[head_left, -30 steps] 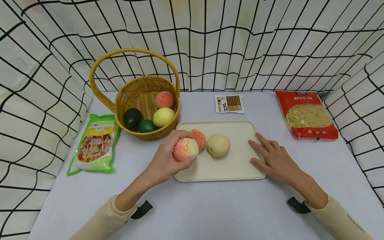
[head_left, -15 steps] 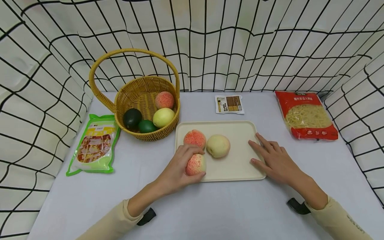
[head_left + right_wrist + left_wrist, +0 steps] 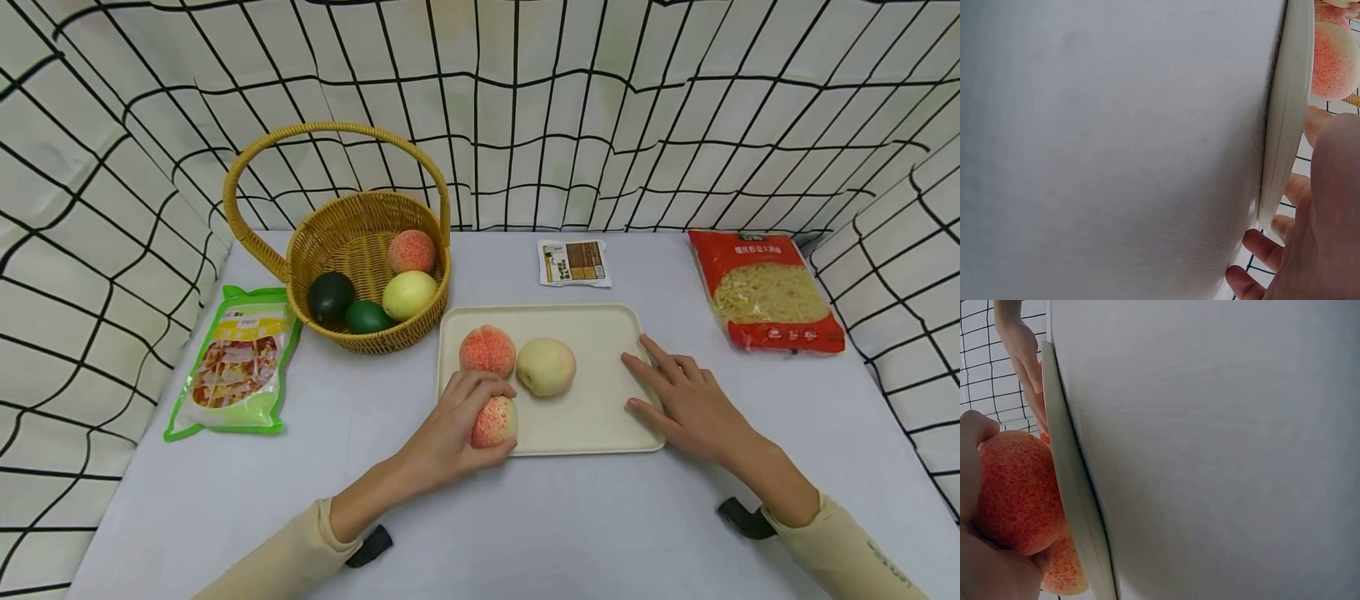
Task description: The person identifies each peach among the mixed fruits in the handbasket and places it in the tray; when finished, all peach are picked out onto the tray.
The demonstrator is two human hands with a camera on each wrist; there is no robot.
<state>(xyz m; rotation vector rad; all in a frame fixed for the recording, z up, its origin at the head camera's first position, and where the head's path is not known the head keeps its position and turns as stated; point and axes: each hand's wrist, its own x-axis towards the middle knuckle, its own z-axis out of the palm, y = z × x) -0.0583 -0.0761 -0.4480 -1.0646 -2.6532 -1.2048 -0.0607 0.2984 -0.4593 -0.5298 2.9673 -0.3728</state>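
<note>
My left hand (image 3: 457,429) grips a pink-and-cream peach (image 3: 497,421) at the front left of the cream tray (image 3: 592,417); in the left wrist view the held peach (image 3: 1019,490) sits low beside the tray wall (image 3: 1075,481), thumb and fingers around it. Behind it on the tray lie a redder peach (image 3: 487,350) and a pale yellowish peach (image 3: 546,367). My right hand (image 3: 690,404) lies with spread fingers over the tray's right edge, holding nothing. The right wrist view shows its fingertips (image 3: 1297,187) at the tray's rim.
A wicker basket (image 3: 300,267) with a tall handle stands back left, holding a peach, a yellow fruit and dark green fruits. A green-edged food bag (image 3: 236,367) lies left of it. A small sachet (image 3: 574,262) is behind the tray, a red pasta bag (image 3: 768,292) back right.
My left hand has carried the peach rightward and toward the front, down to the tray's front left, uncovering the redder peach behind. My right hand has stayed in place.
</note>
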